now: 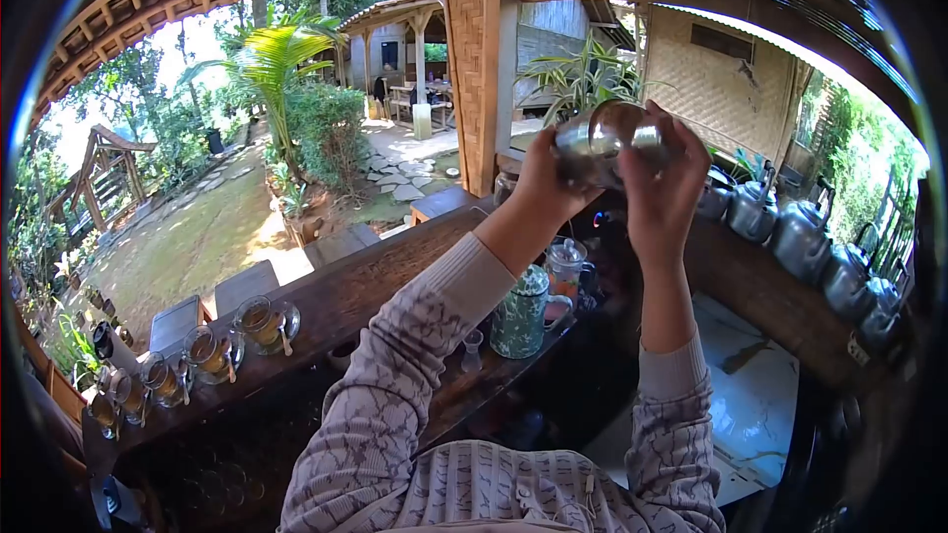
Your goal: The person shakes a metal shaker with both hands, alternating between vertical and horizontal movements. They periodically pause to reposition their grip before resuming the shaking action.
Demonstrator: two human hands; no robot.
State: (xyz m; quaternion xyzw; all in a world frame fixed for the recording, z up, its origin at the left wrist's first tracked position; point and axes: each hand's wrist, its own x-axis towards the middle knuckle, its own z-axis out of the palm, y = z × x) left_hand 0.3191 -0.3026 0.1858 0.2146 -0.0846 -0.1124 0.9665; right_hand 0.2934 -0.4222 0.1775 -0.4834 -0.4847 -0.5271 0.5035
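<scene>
Both my hands are raised in front of me around a shiny, see-through jar [598, 138] that looks like glass, tipped on its side. My left hand [545, 181] grips its left end from below. Fingers of my right hand [660, 192] wrap round the right end; whether a lid is there I cannot make out. Below my hands, on a lower wooden shelf, stand a green speckled enamel pitcher [519, 316] and a lidded glass pitcher [566, 265] with orange-brown contents. A small clear glass [473, 347] sits to the left of the enamel pitcher.
Along the wooden counter [336, 281] at left stand several glass cups of brown drink with saucers and spoons, one cup [259, 321] nearest the middle. Several metal kettles [802, 237] line the right ledge. A white marbled surface [746, 385] lies lower right. A woven post [469, 69] rises ahead.
</scene>
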